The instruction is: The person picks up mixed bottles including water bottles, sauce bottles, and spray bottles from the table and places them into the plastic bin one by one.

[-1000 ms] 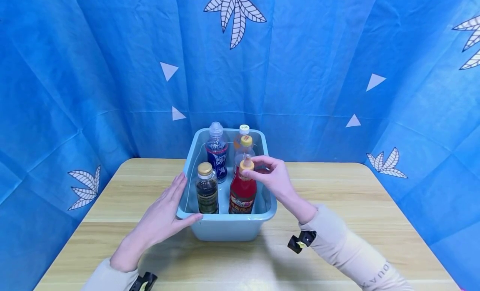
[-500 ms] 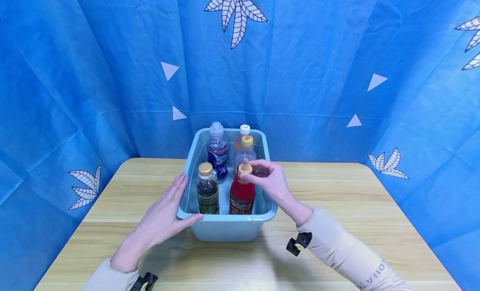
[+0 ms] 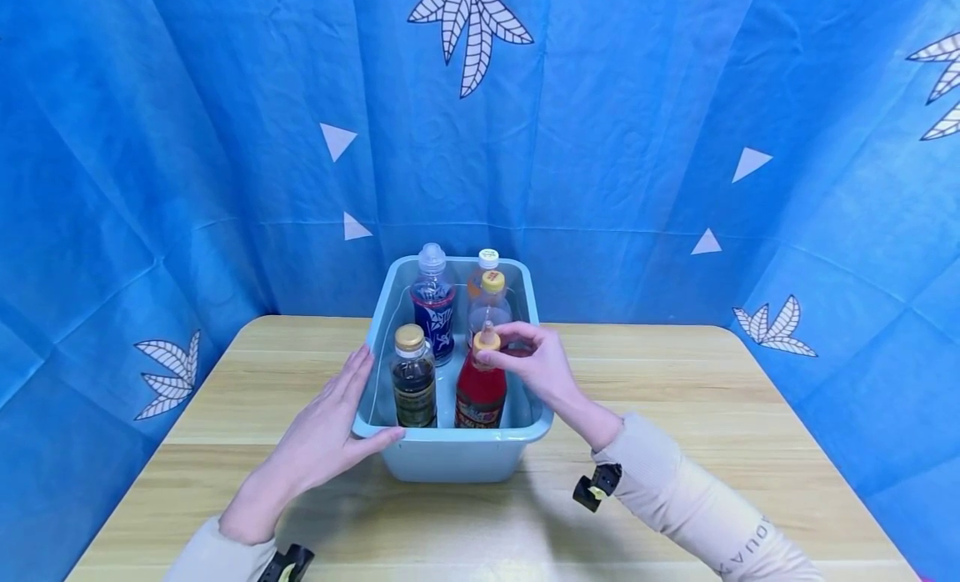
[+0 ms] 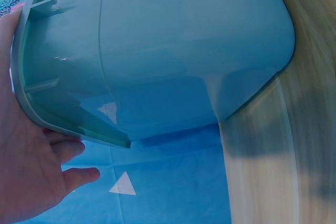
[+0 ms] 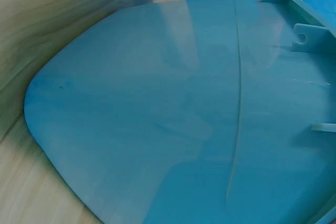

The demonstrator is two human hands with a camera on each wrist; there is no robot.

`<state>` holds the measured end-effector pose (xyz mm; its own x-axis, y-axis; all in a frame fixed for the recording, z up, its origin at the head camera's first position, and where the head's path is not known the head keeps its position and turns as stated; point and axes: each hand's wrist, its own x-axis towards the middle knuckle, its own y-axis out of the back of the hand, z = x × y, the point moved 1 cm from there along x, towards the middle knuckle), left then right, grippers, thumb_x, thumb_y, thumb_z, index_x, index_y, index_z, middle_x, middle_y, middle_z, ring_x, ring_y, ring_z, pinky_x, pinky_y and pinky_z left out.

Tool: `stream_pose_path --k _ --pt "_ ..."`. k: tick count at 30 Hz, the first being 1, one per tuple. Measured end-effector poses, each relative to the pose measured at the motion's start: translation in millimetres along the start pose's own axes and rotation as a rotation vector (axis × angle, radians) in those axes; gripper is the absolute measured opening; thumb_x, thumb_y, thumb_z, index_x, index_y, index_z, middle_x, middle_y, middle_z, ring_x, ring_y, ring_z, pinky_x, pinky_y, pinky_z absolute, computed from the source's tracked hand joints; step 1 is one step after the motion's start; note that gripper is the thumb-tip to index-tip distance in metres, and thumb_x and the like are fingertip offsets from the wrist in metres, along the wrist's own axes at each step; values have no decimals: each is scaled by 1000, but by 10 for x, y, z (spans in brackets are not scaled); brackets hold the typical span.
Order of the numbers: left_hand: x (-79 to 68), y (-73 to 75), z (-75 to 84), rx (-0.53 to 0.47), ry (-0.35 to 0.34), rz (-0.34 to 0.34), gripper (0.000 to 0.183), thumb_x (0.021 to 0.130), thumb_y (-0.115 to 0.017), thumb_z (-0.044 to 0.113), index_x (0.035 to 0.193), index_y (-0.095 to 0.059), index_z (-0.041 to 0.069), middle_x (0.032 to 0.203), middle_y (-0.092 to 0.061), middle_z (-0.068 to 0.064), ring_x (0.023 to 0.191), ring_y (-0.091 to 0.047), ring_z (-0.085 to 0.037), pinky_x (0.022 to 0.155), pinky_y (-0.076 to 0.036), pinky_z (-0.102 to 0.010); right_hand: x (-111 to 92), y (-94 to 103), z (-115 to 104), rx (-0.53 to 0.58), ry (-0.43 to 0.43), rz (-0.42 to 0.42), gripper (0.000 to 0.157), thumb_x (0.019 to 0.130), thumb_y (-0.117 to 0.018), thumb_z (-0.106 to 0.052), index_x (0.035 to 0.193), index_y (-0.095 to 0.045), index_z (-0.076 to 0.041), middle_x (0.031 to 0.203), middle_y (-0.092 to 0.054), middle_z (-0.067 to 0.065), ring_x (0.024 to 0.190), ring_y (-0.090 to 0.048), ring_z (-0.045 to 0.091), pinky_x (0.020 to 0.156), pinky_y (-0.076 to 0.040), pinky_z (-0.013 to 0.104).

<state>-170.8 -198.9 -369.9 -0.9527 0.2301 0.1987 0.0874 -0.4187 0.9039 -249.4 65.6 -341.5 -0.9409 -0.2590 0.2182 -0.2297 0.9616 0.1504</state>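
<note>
My right hand (image 3: 538,363) pinches the yellow cap of a red sauce bottle (image 3: 480,390) between thumb and fingers. The bottle stands nearly upright in the front right of a light-blue plastic basin (image 3: 465,461). To its left is a dark bottle with a gold cap (image 3: 415,386). My left hand (image 3: 318,432) rests against the basin's left front corner, its fingers straight along the rim and its thumb on the front edge. In the left wrist view, the left hand (image 4: 31,166) lies along the rim. The right wrist view mostly shows the basin's outer wall (image 5: 157,103).
Behind in the basin stand a blue-labelled bottle (image 3: 433,311), a clear yellow-capped bottle (image 3: 490,303) and a white-capped bottle (image 3: 487,265). The basin sits on a wooden table (image 3: 637,382). A blue curtain (image 3: 630,148) hangs behind and at both sides.
The right hand has moved slightly down and to the left together with the red sauce bottle. The left hand stays on the basin's rim.
</note>
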Motion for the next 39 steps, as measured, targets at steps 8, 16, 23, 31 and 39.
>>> stream_pose_path --k 8,16,23,31,39 --pt "3 7 -6 5 -4 2 104 72 -48 70 143 -5 9 148 -5 -10 130 -17 -35 96 -27 -55 -99 -40 -208 -44 1 -13 30 75 -70 -4 102 -62 5 98 -63 17 85 -61 28 75 -50 31" --pt "2 3 -7 5 3 -2 103 72 -49 69 143 -5 9 148 -5 -10 130 -17 -35 96 -26 -55 -94 -54 -203 -69 37 -37 29 73 -71 -3 100 -63 5 97 -63 18 88 -59 34 74 -51 30" --pt "-2 3 -4 8 6 -5 104 72 -48 70 143 -5 9 148 -6 -11 130 -18 -36 96 -27 -55 -115 -54 -216 -125 52 -49 30 73 -71 -4 101 -62 4 96 -63 18 88 -59 32 72 -51 30" --pt "5 -1 -1 6 11 -8 102 73 -53 66 143 -4 10 148 -6 -11 130 -17 -36 95 -27 -56 -129 -50 -229 -168 62 -58 29 74 -71 -5 100 -62 3 95 -63 17 85 -61 27 71 -52 28" --pt "3 1 6 2 12 -13 103 72 -49 69 143 -4 10 148 -5 -11 129 -18 -37 95 -27 -56 -32 -23 0 -185 80 -70 29 72 -73 -9 98 -63 1 93 -64 14 84 -61 29 69 -52 27"
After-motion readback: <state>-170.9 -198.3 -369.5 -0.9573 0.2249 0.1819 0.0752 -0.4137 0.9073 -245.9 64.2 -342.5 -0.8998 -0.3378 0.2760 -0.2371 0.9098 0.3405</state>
